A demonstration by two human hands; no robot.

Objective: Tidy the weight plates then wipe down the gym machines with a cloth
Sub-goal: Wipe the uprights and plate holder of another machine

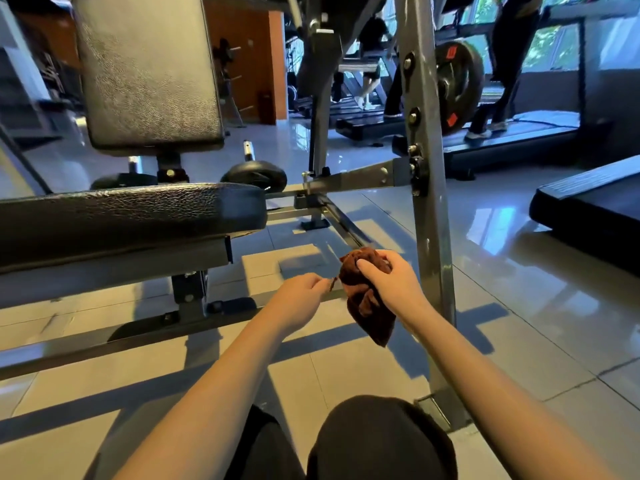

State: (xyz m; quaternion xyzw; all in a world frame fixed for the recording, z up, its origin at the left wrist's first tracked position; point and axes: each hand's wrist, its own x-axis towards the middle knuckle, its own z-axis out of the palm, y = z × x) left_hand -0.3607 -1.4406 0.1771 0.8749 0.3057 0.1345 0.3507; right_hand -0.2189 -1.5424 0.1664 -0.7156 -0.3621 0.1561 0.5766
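The right hand grips a bunched dark red-brown cloth in mid-air beside the black padded bench; the left hand pinches its corner. Wiping looks underway. 1 black round weight plate sits on the grey frame.

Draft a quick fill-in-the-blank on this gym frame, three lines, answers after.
1. The right hand grips a bunched cloth coloured ____.
2. The left hand pinches the cloth's edge with its fingers, so ____ hands hold it.
3. The black padded bench lies to the ____ of the hands.

Answers: brown; both; left.
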